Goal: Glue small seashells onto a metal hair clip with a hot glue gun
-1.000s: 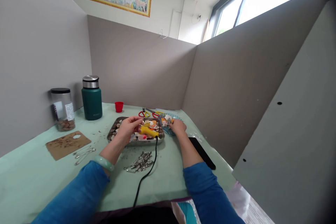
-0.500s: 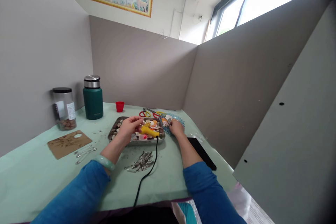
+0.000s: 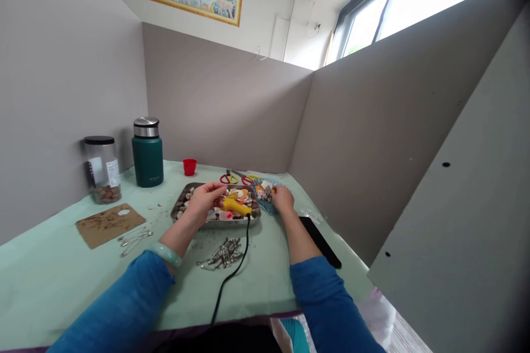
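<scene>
Head view: one table (image 3: 265,292), covered in pale green, enclosed by smooth grey partitions. Far left: a clear jar (image 3: 100,168), black-lidded, brown pieces inside; a dark green flask (image 3: 148,160) with metallic top; a small red cup (image 3: 189,167). Far edge: tools (image 3: 247,180) with red and yellow handles, partly behind the tray. Left: a stained brown card (image 3: 101,227) with an oval hole, large metal pins (image 3: 134,240) beside it. Near: a loose heap of small metal pins (image 3: 224,254). Right: a flat black object (image 3: 322,244).

Centre: a rectangular metal tray (image 3: 232,224) of shells and pebbles. A yellow tool (image 3: 237,207) lay across it, covering some contents; its black cord (image 3: 231,277) curved to the near edge. The left hand (image 3: 203,199) was pinched above the tray; its content was too small to tell. The right hand (image 3: 282,199) had fingers closed together at the scalloped, bluish, translucent dish (image 3: 270,208) of shell pieces; its grip was unclear.
</scene>
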### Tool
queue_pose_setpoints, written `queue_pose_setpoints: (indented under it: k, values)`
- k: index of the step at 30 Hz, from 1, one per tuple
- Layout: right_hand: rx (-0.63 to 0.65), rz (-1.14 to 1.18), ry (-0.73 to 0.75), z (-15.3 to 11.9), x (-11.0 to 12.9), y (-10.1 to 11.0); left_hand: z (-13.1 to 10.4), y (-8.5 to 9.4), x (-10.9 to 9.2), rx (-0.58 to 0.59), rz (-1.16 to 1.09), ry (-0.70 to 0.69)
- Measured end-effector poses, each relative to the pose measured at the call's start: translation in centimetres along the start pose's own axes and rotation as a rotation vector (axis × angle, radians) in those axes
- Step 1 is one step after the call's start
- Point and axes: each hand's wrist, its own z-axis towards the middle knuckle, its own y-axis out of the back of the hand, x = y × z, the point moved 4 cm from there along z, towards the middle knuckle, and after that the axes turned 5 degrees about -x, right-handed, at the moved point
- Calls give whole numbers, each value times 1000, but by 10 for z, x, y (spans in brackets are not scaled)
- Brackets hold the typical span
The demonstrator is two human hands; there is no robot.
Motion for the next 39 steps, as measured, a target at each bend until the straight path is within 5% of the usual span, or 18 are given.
queue_pose_setpoints:
  k: [6,18,39]
  values:
    - [-57,0,-56,1,-10,23,0,-1,-1,3,-1,-5]
    - [117,-51,11,2,6,-12,4,2,4,0,8,-9]
    - [32,92,-128,13,1,-29,0,1,3,-9,27,10]
